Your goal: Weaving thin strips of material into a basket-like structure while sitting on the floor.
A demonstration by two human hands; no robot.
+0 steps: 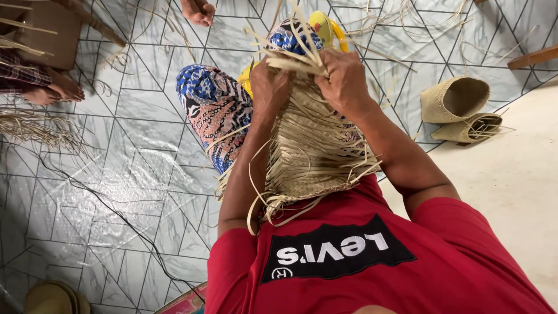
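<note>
A half-woven straw piece with many loose pale strips rests on my lap, over patterned trousers. My left hand grips the strips at its far edge, fingers closed around them. My right hand pinches the same bundle of strips from the right side. Both hands meet at the top of the weave, almost touching. Loose strip ends stick up between them. A yellow object shows just beyond the hands, mostly hidden.
Two finished woven straw pouches lie on the tiled floor to the right. Another person's feet and a pile of dry strips are at the left. A black cable crosses the floor. A foot shows at the top.
</note>
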